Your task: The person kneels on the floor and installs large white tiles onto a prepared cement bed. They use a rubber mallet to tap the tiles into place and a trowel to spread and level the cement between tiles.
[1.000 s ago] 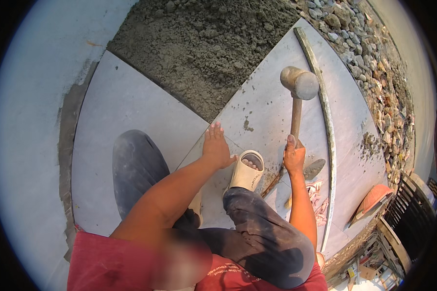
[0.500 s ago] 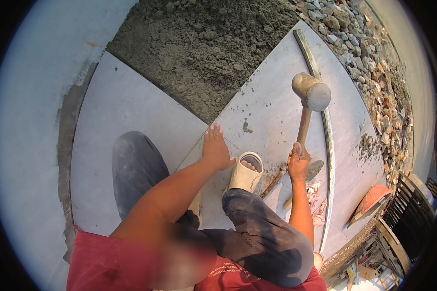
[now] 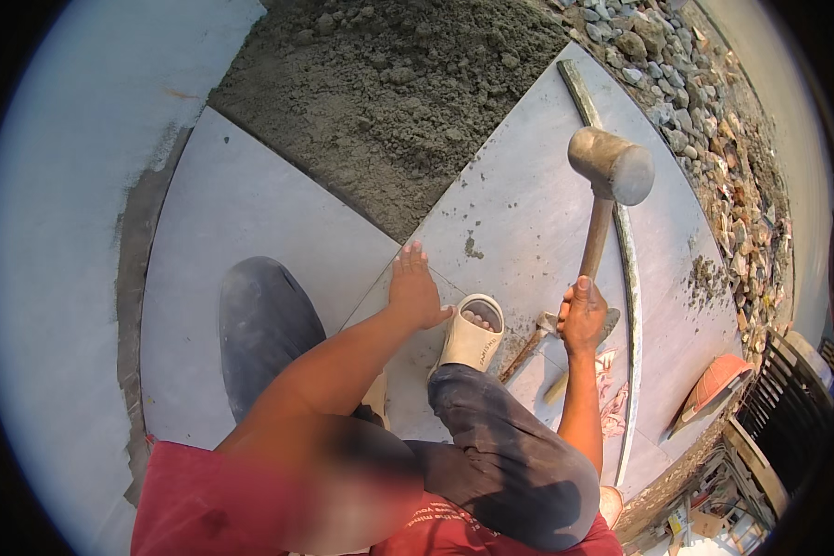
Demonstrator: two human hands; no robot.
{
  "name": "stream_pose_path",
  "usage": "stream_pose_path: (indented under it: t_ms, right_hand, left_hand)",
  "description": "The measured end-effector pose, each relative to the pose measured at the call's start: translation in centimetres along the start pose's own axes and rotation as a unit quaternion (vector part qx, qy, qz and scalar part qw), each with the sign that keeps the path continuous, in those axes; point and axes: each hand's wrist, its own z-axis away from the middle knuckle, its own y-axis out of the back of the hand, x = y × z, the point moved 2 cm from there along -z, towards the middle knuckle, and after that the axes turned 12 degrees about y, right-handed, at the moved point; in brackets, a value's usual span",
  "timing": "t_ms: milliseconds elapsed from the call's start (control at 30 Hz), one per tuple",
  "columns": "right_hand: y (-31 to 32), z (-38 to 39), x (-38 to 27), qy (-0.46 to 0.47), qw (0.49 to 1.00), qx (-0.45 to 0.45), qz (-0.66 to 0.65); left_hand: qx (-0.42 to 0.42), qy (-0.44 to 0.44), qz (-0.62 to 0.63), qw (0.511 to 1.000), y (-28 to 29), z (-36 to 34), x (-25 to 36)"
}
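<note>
My right hand (image 3: 582, 317) is wrapped round the wooden handle of a mallet (image 3: 610, 165), whose thick, dusty head is raised above the pale grey tiles. My left hand (image 3: 415, 289) lies palm down with fingers stretched out, close to where the corners of several tiles meet. Just beyond its fingertips is the corner of a patch of damp, crumbly mortar (image 3: 380, 102). One large tile (image 3: 273, 199) spreads to the left of that patch, another (image 3: 510, 208) to the right. A hammer-like tool (image 3: 528, 350) lies beside my right forearm; a grey blade is partly hidden behind the right hand.
A long, narrow bar (image 3: 632, 315) lies across the right-hand tiles, bowed by the lens. Crumpled pink cloth (image 3: 612, 415) rests beside it. Gravel and rubble (image 3: 686, 111) border the right side, with an orange rounded object (image 3: 713, 385) nearby. My sandalled foot (image 3: 475, 338) stands beside the left hand.
My right hand and the mallet have shifted slightly to the right, the mallet head turning a little. My left hand stays flat in the same place on the tile.
</note>
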Motion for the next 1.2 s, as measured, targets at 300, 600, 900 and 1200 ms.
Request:
stream_pose_path:
  t_ms: [300,600,900,1200]
  right_hand:
    - [-1.9,2.0,2.0,0.222,0.972,0.075,-0.020]
    - [0.9,-0.6,-5.6,0.092,0.993,0.054,-0.042]
    - [2.2,1.2,-8.2,0.302,0.927,0.082,-0.206]
    - [0.1,-1.4,-2.8,0.032,0.999,0.039,-0.013]
  left_hand:
    - [-0.014,-0.014,0.007,1.000,-0.6,0.6,0.9]
    - [0.008,-0.034,0.029,0.999,-1.2,1.5,1.9]
    - [0.017,-0.040,0.094,0.995,-2.3,1.9,2.5]
    - [0.009,-0.032,0.116,0.993,-3.0,1.6,2.5]
